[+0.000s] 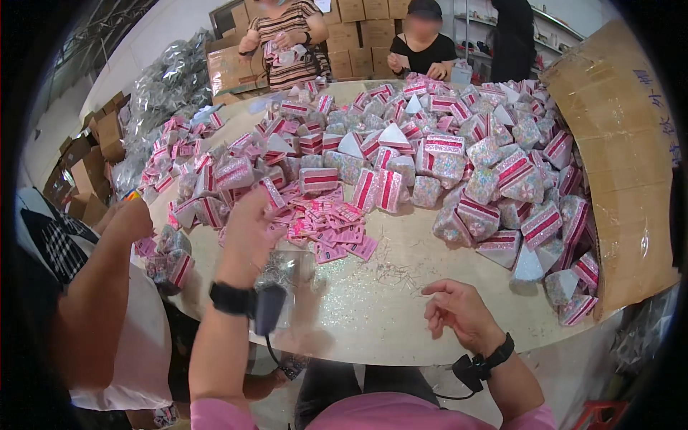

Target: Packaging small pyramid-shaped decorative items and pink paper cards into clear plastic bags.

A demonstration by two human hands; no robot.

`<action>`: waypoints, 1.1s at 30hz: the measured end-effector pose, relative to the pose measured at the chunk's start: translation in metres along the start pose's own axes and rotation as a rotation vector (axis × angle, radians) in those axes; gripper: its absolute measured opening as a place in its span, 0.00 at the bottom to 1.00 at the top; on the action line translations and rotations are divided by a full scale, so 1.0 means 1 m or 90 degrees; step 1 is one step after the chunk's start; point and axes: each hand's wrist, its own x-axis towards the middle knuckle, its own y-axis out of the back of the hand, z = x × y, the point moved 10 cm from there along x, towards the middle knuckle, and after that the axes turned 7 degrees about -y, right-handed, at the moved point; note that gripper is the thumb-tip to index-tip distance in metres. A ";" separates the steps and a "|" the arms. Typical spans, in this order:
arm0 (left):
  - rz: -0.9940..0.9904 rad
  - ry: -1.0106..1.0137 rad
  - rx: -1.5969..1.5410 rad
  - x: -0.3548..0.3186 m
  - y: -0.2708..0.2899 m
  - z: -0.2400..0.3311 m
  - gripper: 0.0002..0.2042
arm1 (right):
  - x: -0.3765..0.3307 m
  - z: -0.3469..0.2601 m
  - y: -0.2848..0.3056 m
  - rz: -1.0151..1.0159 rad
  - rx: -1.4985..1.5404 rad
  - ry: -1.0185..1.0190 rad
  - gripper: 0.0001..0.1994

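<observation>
My left hand [247, 228] reaches over the table to the near side of the pile, smeared by motion. Its fingertips are at a small cake-slice-shaped piece [272, 193] with pink and white bands; whether they grip it I cannot tell. Just right of that hand lies a heap of pink printed tags [333, 223]. Near the table's front edge hovers my right hand [462, 315], its fingers loosely bent and apart, with nothing in them. Thin loose strands [390, 272] lie on the tabletop beyond it. A clear plastic bag [279, 271] is partly hidden behind my left wrist.
Glittery cake-slice pieces [444, 154] cover much of the pale table [387, 337]. A tall cardboard sheet [620, 172] borders the right side. Another person's arm [100, 287] works close on my left. Two people [426, 54] are at the far side. Bagged goods [168, 86] are stacked behind.
</observation>
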 end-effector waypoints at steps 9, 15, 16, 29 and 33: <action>-0.334 -0.032 0.361 -0.114 -0.168 -0.028 0.12 | 0.002 0.010 0.019 0.023 -0.011 0.027 0.10; -0.330 -0.068 0.490 -0.111 -0.186 -0.034 0.08 | -0.001 0.013 0.015 0.013 -0.035 0.031 0.10; -0.337 -0.059 0.488 -0.112 -0.188 -0.033 0.07 | -0.001 0.013 0.015 0.010 -0.035 0.028 0.10; -0.293 0.041 0.223 -0.105 -0.176 -0.054 0.05 | 0.001 0.011 0.013 0.005 -0.035 0.050 0.10; -0.270 0.156 0.094 -0.109 -0.173 -0.069 0.05 | 0.003 0.009 0.009 0.020 -0.060 0.038 0.08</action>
